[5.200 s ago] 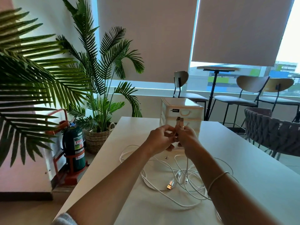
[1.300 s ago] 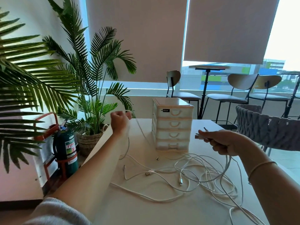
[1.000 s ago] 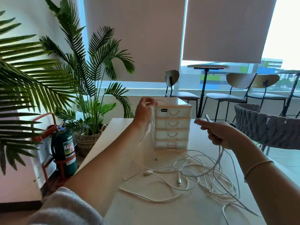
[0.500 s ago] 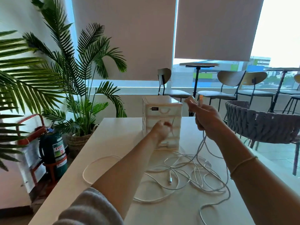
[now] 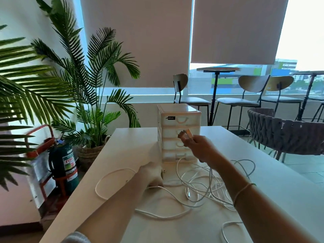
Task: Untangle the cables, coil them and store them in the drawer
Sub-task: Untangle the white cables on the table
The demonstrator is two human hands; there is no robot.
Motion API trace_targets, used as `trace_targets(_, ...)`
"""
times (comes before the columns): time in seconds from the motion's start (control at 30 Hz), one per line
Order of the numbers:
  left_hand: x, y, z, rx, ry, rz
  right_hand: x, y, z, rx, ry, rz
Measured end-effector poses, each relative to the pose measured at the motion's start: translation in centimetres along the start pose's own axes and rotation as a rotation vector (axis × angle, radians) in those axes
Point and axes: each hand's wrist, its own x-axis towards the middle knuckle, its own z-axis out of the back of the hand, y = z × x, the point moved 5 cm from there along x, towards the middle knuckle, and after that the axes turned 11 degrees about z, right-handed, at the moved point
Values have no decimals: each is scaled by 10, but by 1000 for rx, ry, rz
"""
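Right hand: raised, fingers curled round a plug end, likely to keep one cable's free end clear of the snarl.
Left hand: low on the table, gripping a white strand; finger detail unclear.
Cables: tangled between and below both hands.
Plug axis: pointing up-left, toward the drawer unit behind.

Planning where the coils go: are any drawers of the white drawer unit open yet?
No, all shut. The four drawer fronts of the drawer unit sit flush in its frame, none pulled out.
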Motion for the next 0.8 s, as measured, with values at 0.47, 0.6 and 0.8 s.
trace_targets(0.47,-26,-15,55,-1360,90,-282,-5,1,-37,217,38,110)
trace_targets(0.6,-29,-20,45,-1567,195,-328,-4,0,-41,249,80,123)
trace_targets(0.8,-34,-31,40,-1630,244,-310,-6,-2,-42,-11,134,90)
